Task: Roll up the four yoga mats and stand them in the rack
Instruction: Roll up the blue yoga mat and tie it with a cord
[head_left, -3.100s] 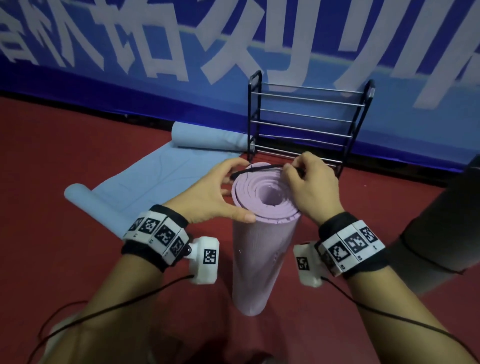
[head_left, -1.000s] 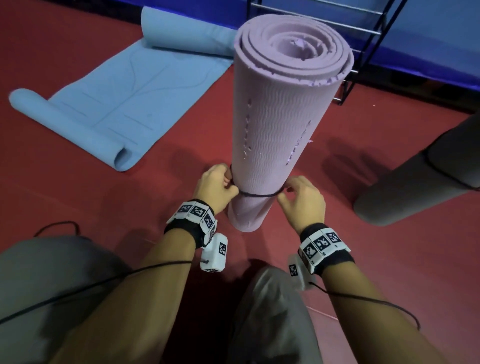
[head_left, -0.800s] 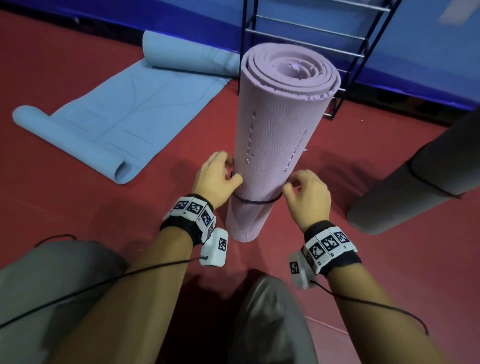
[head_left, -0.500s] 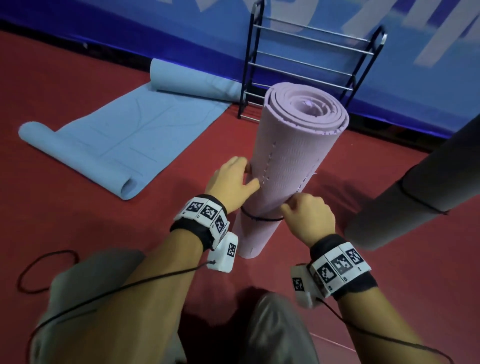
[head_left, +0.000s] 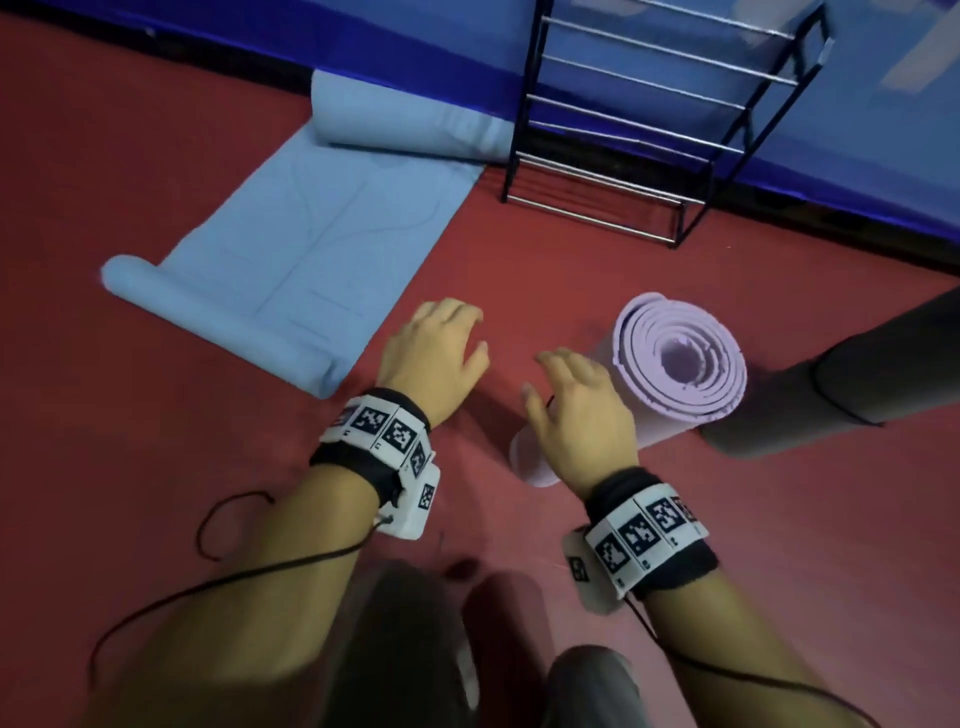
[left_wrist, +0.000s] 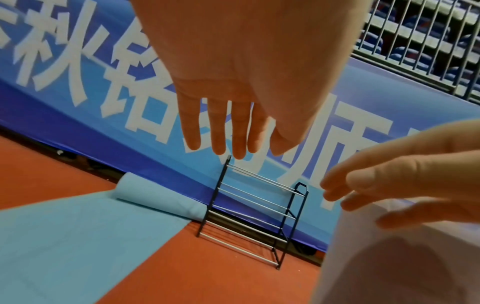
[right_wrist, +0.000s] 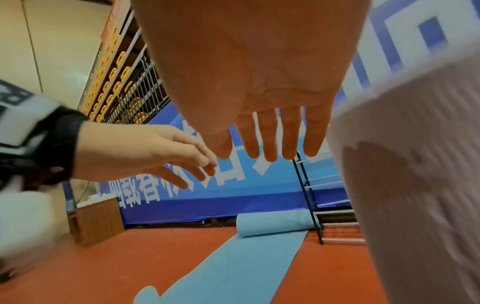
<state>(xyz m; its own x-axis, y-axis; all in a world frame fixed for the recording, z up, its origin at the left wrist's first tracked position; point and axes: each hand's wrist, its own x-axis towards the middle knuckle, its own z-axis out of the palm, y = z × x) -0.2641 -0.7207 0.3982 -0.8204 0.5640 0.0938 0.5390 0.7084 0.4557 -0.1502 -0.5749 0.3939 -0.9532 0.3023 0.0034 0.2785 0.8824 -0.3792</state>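
Note:
The rolled purple mat (head_left: 675, 374) leans to the right, its spiral top end toward the grey mat and its lower end on the red floor. My right hand (head_left: 566, 384) hovers over its lower part with fingers straight and holds nothing; the right wrist view shows the purple mat (right_wrist: 415, 185) just right of those fingers (right_wrist: 267, 139). My left hand (head_left: 447, 332) is open over the floor, apart from the mat. A blue mat (head_left: 311, 234) lies spread out with both ends curled. The black rack (head_left: 649, 130) stands empty against the blue banner.
A rolled grey mat (head_left: 857, 379) with a black band lies at the right, close to the purple mat's top. A black cable (head_left: 218, 525) trails on the floor at the left. My knees fill the bottom. Bare red floor lies between the hands and the rack (left_wrist: 249, 211).
Both hands have let go of the black band low on the purple mat and opened. The mat, upright before, now leans to the right toward the grey mat.

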